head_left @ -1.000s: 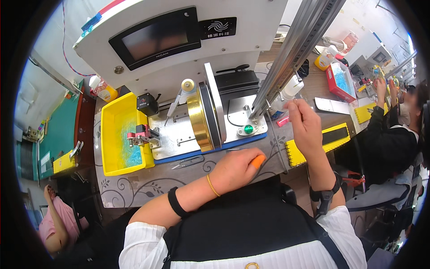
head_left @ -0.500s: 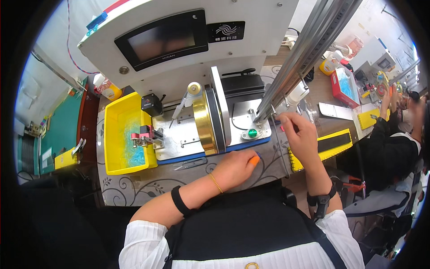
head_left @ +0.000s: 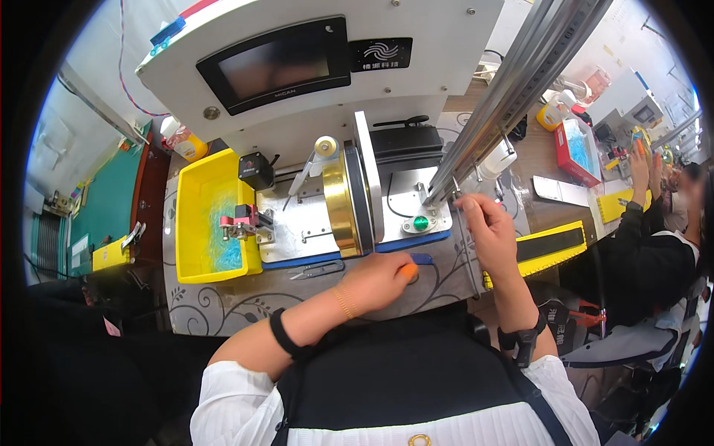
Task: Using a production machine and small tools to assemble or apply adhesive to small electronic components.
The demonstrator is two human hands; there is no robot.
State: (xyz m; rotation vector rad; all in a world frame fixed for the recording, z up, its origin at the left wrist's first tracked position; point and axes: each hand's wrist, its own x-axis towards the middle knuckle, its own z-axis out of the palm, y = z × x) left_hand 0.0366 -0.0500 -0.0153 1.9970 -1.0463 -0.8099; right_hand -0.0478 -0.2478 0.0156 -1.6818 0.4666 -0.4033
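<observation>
My left hand is closed low in front of the machine's base, an orange finger cot on one finger. A small blue strip shows beside its fingertips; whether the hand holds it I cannot tell. My right hand is raised, thumb and forefinger pinched together beside the foot of the metal rail. What is in the pinch is too small to make out. Left of the rail stands a winding machine with a gold drum and a green knob.
A yellow bin with light-blue strands stands at the machine's left. Thread snips lie along the base's front edge. A yellow-framed dark strip is right of my right hand. A person sits farther right, near a red box.
My left hand has shifted left, so more of the blue strip shows beside it. My right hand is slightly lower and left, still pinched by the rail. The whole view has shifted a little.
</observation>
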